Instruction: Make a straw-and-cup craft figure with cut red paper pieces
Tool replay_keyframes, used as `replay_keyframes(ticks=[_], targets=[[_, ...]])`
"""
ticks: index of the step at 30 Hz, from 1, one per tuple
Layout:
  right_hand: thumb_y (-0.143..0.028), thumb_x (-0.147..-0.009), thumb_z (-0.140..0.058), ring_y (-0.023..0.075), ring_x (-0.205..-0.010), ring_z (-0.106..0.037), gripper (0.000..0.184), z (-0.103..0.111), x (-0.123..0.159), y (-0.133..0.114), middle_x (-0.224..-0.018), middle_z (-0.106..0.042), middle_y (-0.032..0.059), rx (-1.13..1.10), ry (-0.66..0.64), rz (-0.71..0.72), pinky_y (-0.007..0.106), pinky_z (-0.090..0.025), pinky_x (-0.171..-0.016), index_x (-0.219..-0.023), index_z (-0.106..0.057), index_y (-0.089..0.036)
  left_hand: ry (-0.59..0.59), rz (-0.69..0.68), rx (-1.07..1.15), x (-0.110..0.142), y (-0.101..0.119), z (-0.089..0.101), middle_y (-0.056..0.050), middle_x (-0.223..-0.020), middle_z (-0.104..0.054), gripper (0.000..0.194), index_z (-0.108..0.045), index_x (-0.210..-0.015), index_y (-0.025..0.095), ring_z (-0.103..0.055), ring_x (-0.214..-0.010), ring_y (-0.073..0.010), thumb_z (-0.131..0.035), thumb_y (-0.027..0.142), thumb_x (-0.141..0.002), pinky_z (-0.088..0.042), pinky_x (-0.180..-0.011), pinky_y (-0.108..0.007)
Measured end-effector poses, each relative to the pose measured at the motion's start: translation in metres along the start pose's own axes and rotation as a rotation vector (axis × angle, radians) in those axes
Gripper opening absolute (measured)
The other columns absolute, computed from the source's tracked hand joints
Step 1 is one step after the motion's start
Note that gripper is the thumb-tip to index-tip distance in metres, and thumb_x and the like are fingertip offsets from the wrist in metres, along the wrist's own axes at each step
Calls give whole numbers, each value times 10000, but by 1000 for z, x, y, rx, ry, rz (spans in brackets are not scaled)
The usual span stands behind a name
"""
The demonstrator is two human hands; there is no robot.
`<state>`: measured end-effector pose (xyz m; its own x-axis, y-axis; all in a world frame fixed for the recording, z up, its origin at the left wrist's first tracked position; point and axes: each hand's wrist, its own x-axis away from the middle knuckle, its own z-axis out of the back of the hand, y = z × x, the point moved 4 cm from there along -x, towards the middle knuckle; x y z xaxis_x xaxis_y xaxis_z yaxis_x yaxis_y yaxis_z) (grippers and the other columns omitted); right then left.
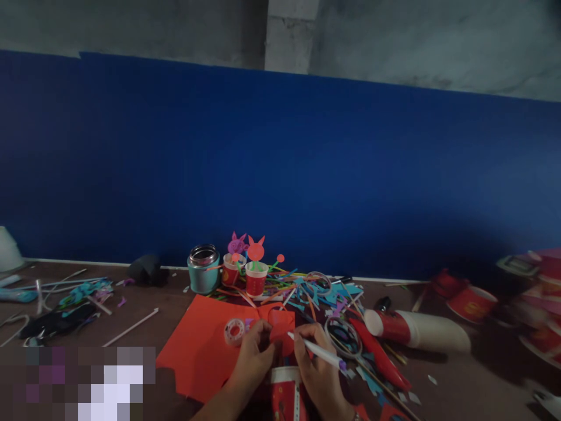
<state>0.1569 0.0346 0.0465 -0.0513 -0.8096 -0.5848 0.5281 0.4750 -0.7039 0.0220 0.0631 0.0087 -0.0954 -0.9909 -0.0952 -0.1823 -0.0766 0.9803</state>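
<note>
My right hand (316, 365) grips a white marker pen (323, 354) with a purple end. Its tip points left, over a piece of red paper (280, 333). My left hand (255, 355) pinches the left side of that piece; its fingertips are partly hidden. Below and between my wrists is a red and white paper cup (286, 390). Under my left forearm lies a large red paper sheet (197, 345), with a tape roll (234, 331) on it. Beyond my hands stands a paper cup (256, 280) topped by a red paper cat-eared head (256, 250).
A teal metal jar (204, 272) stands by the blue wall panel (280, 169). Scraps and coloured strips (328, 292) clutter the table. To the right lie a red pointed object (381, 354) and a stack of paper cups (421, 330). A blurred red cup (473, 304) lies farther right.
</note>
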Motion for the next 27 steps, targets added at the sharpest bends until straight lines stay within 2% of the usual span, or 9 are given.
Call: replay_keyframes(ticks=[27], targets=[[-256,-823,-489,154,-618,-546,109,-1,0,3,-662,-563,10,14,-14,8,258,-463,-577,-732,-506,-200,-5,-4,22,0,0,0,23,-620,-550,135,-496,-673,169,-506,-571,-111,-621,163,-622,-378,-524,-211]])
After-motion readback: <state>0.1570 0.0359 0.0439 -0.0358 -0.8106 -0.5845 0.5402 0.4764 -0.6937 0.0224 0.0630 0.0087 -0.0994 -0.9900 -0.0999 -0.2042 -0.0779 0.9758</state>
